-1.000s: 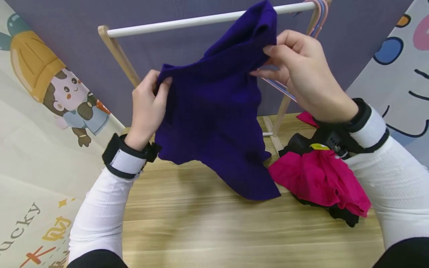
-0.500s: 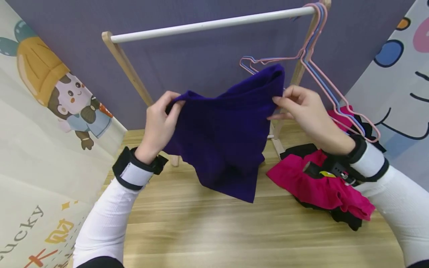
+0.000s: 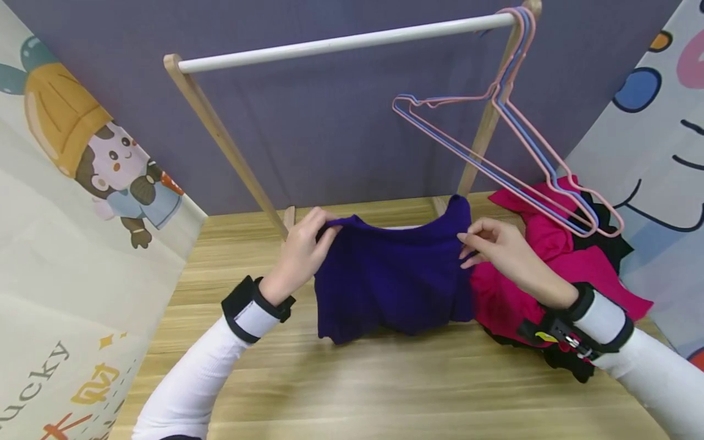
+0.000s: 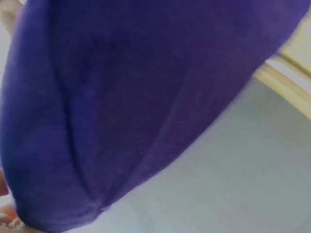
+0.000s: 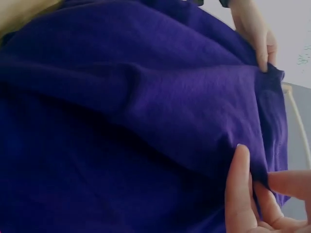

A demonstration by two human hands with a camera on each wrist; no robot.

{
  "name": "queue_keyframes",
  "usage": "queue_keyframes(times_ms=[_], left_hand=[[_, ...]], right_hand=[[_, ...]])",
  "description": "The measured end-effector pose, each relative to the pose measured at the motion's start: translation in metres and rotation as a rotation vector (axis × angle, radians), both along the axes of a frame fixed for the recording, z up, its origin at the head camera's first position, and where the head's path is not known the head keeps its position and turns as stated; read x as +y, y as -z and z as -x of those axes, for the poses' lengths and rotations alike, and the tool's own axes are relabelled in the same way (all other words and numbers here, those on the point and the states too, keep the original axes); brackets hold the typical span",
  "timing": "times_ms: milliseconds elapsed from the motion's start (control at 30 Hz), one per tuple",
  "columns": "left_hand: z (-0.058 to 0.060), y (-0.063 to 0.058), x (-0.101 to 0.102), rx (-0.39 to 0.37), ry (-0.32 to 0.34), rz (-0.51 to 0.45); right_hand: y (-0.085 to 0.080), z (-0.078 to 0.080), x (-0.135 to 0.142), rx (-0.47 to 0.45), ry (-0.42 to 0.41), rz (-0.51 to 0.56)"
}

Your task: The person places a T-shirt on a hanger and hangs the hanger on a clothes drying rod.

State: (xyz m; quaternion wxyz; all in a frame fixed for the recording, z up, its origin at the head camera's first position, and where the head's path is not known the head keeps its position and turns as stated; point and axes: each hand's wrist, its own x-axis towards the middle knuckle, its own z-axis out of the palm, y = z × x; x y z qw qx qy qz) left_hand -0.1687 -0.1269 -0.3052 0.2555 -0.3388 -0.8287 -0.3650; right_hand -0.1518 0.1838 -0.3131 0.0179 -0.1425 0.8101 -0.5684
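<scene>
A dark purple garment (image 3: 393, 275) hangs spread between both hands, low over the wooden floor. Its kind cannot be told from these folds. The left hand (image 3: 308, 244) pinches its upper left corner between thumb and fingers. At the upper right edge the right hand (image 3: 495, 253) pinches the cloth. The right wrist view has the right hand (image 5: 262, 204) gripping the edge close up, with the left hand (image 5: 255, 34) at the far corner. Purple cloth (image 4: 136, 97) fills most of the left wrist view, where only bits of fingers show at the lower left.
Behind the garment stands a rack with a white rail (image 3: 352, 41) and wooden legs. Pink and blue hangers (image 3: 506, 104) hang at the rail's right end. Bright pink clothes (image 3: 555, 256) and black clothes (image 3: 572, 363) lie heaped on the floor (image 3: 352, 391) at the right. Printed sheets flank both sides.
Both hands have lowered the purple garment from rail height to near the floor, keeping their pinch. The hangers and rail, earlier partly covered, now show.
</scene>
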Motion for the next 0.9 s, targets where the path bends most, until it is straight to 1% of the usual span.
queue_keyframes(times_ms=[67,167,300,433,633,767,900], left_hand=[[-0.002,0.005,0.002,0.001,0.014,0.019],[-0.005,0.012,0.006,0.013,0.051,0.05],[-0.006,0.02,0.008,-0.003,0.11,0.083],[-0.007,0.028,0.007,-0.048,0.141,0.126],[-0.007,0.041,0.004,-0.113,0.168,0.247],[-0.008,0.045,0.003,-0.173,0.197,0.325],[-0.01,0.049,0.002,-0.206,0.225,0.414]], right_hand=[[0.008,-0.002,0.003,-0.007,-0.002,-0.053],[0.018,-0.005,0.009,-0.03,-0.021,-0.095],[0.03,-0.01,0.016,-0.058,-0.045,-0.103],[0.04,-0.012,0.021,-0.064,-0.05,-0.11],[0.048,-0.013,0.028,-0.058,-0.047,-0.161],[0.055,-0.012,0.032,-0.075,-0.099,-0.204],[0.061,-0.011,0.034,-0.088,-0.16,-0.258]])
